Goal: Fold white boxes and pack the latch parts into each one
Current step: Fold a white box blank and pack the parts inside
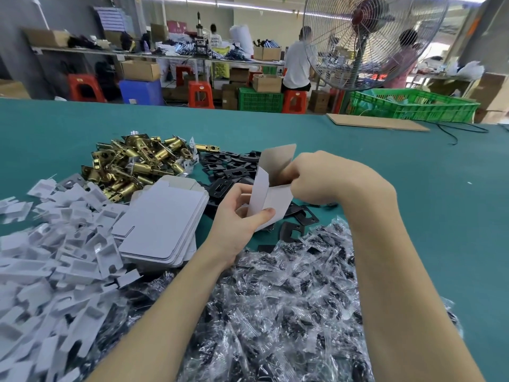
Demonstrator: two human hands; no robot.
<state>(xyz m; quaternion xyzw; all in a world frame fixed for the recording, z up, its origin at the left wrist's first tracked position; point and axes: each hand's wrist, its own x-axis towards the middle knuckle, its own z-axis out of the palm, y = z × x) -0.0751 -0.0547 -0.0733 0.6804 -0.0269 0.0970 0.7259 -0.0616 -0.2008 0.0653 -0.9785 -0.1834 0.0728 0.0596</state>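
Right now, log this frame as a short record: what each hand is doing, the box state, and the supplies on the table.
left hand: holds box at its lower end
right hand: fingers at box's open top
box: partly folded, top flap up
flat boxes: stacked, left of hands
brass latches: piled behind stack
black plates: loose pile
bagged parts: heap, near side

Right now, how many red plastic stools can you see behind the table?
4 show clearly: a red stool at far left, one further back, one mid-floor, one under the seated person in white. Others may be hidden behind the fan.
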